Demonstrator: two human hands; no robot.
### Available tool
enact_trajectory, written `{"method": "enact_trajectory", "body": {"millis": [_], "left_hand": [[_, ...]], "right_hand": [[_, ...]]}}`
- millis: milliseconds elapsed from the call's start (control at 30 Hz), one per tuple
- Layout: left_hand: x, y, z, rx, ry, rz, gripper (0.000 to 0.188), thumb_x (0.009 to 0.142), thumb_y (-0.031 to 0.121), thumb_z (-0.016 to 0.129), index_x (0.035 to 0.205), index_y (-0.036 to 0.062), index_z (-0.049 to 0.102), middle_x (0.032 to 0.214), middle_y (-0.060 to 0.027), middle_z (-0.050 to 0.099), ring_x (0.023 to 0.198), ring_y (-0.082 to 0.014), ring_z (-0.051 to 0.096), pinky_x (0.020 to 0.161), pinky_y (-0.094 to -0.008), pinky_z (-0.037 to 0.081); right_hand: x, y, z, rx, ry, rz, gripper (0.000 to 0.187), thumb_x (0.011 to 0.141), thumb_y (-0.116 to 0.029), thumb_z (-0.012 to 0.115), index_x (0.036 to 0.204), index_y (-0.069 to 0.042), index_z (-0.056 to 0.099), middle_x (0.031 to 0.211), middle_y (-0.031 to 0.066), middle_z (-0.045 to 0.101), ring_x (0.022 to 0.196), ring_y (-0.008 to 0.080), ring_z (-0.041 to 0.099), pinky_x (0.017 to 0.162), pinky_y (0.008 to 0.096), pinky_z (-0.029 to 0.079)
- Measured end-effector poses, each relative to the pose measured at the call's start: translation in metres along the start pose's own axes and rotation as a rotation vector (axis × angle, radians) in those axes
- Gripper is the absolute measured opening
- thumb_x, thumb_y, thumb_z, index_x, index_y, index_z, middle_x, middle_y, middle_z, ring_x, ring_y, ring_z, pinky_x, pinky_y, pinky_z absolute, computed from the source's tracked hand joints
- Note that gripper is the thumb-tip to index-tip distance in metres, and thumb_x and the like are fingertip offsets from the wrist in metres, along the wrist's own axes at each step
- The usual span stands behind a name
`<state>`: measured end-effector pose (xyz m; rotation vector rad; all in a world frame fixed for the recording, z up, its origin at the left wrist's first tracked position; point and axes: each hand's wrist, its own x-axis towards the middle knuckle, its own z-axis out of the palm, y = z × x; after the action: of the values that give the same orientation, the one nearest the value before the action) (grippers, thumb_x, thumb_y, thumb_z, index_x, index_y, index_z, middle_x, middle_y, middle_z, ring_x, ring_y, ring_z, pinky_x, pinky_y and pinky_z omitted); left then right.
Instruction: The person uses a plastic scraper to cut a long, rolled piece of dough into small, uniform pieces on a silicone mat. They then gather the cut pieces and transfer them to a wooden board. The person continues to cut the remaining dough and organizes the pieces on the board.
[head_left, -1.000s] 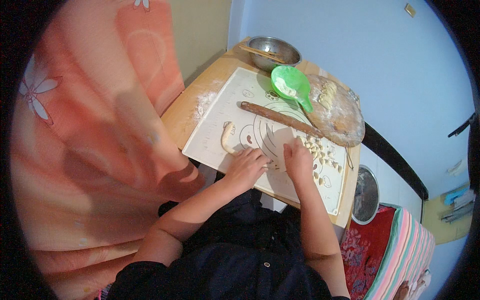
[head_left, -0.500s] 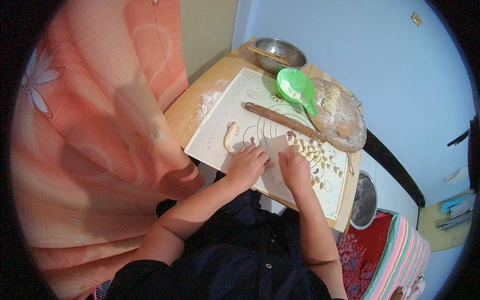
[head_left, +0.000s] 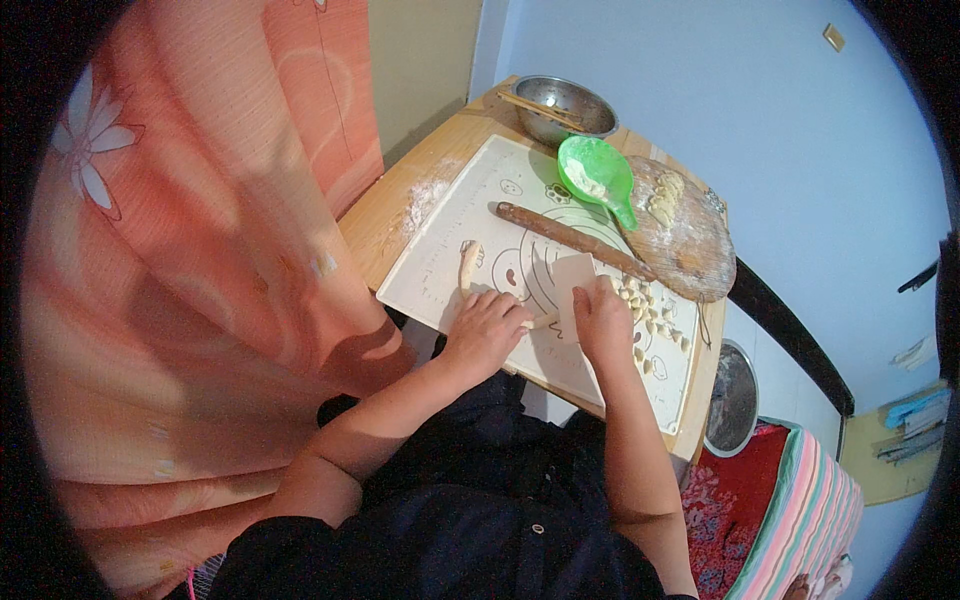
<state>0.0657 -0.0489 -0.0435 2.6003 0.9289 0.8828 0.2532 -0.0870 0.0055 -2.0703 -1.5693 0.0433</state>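
Note:
A long pale dough rope (head_left: 467, 265) lies bent on the white printed mat (head_left: 425, 270). My left hand (head_left: 485, 332) rests over its middle with curved fingers, closed around it. The rope's short cut end pokes out on the right of those fingers. My right hand (head_left: 603, 322) grips a flat, pale dough scraper (head_left: 572, 285), which stands beside that end; whether its edge touches the dough I cannot tell. Several small cut dough pieces (head_left: 652, 318) are scattered right of my right hand, partly hidden by it.
A wooden rolling pin (head_left: 565, 236) lies across the mat. Beyond it are a green scoop (head_left: 622, 208) of flour, a metal bowl (head_left: 585, 112) with chopsticks, and a round wooden board (head_left: 690, 255) bearing dough. An orange curtain (head_left: 230, 260) hangs at the left.
My right hand and the scraper have moved right, away from my left hand. My left hand has slid slightly left, and the rope's end now shows between them.

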Motion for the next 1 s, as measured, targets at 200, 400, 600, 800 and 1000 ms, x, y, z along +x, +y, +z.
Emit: {"method": "enact_trajectory", "body": {"millis": [200,400,600,800,1000], "left_hand": [[0.002,0.007,-0.003,-0.019,0.035,0.001,0.021,0.081,0.019,0.067,0.101,0.0122,0.066,0.099,-0.0038,0.058,0.100,-0.0245,0.054,0.087,-0.0394,0.040],[0.003,0.006,-0.001,0.000,0.013,-0.001,0.020,0.081,0.019,0.067,0.100,0.0111,0.067,0.097,-0.0031,0.058,0.098,-0.0237,0.053,0.087,-0.0388,0.040],[0.004,0.010,0.004,-0.013,0.043,0.014,0.019,0.081,0.019,0.067,0.097,0.0107,0.068,0.097,-0.0035,0.058,0.098,-0.0240,0.053,0.089,-0.0386,0.040],[0.002,0.012,0.007,-0.041,0.031,0.003,0.019,0.079,0.018,0.069,0.096,0.0101,0.067,0.098,-0.0049,0.057,0.099,-0.0255,0.054,0.087,-0.0394,0.042],[0.006,0.013,0.013,-0.070,0.059,-0.002,0.022,0.075,0.014,0.069,0.094,0.0073,0.061,0.098,-0.0077,0.056,0.097,-0.0282,0.054,0.086,-0.0414,0.043]], "right_hand": [[-0.001,-0.001,0.001,0.005,-0.004,-0.032,0.024,0.089,-0.023,0.059,0.089,0.000,0.053,0.073,0.0264,0.063,0.072,0.0447,0.063,0.064,0.0521,0.050],[-0.003,-0.001,0.005,-0.079,-0.105,-0.021,0.024,0.090,-0.023,0.058,0.092,0.001,0.052,0.074,0.0253,0.064,0.071,0.0439,0.063,0.065,0.0519,0.051],[0.016,-0.007,0.022,-0.054,-0.003,-0.017,0.023,0.090,-0.021,0.058,0.095,0.000,0.052,0.074,0.0247,0.064,0.072,0.0440,0.064,0.066,0.0522,0.050],[0.013,0.009,0.007,0.007,0.020,-0.052,0.021,0.089,-0.020,0.059,0.090,0.000,0.052,0.074,0.0244,0.064,0.070,0.0443,0.063,0.065,0.0523,0.050],[-0.008,-0.005,-0.019,0.062,-0.005,-0.125,0.022,0.089,-0.020,0.061,0.087,0.000,0.051,0.069,0.0255,0.062,0.069,0.0438,0.063,0.061,0.0522,0.050]]}}
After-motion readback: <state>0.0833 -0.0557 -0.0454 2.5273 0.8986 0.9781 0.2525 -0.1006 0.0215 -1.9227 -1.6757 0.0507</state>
